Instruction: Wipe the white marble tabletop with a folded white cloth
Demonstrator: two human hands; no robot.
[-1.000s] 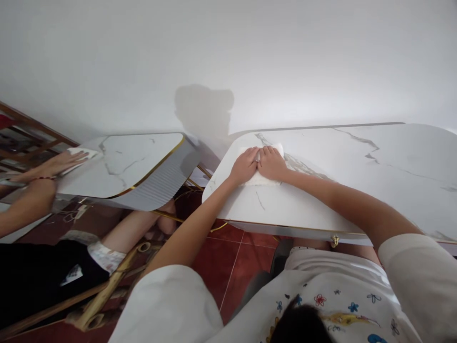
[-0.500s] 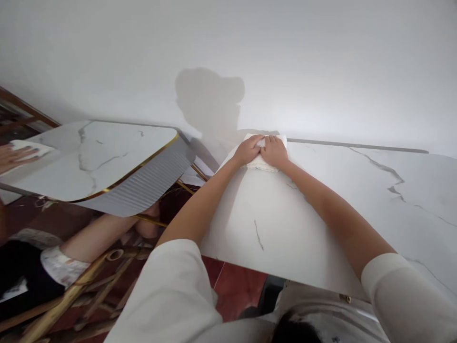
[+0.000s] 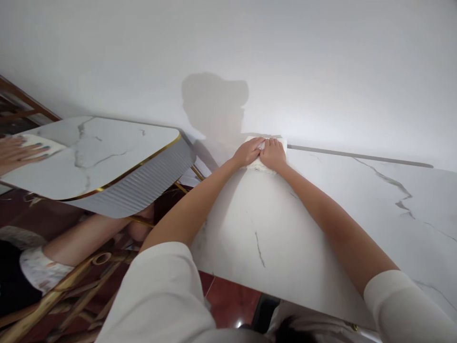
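Both my arms stretch forward over a white marble-patterned tabletop (image 3: 232, 238). At its far edge by the wall, my left hand (image 3: 249, 151) and my right hand (image 3: 273, 153) press side by side on a white cloth (image 3: 263, 165). Their thumbs come close together, and the fingers are bunched over the cloth, which shows around and below them. Part of the cloth is hidden under my hands.
A second marble-patterned table (image 3: 121, 143) with gold trim and a ribbed side stands to the left. On it, another person's hand (image 3: 21, 152) rests on a white cloth (image 3: 52, 144). A wooden chair (image 3: 78, 295) is at lower left. The white wall (image 3: 321, 71) rises behind both tables.
My hands stay on the cloth at nearly the same spot by the far edge. The view has tilted slightly. The other person's hand and cloth have slid rightward on their table.
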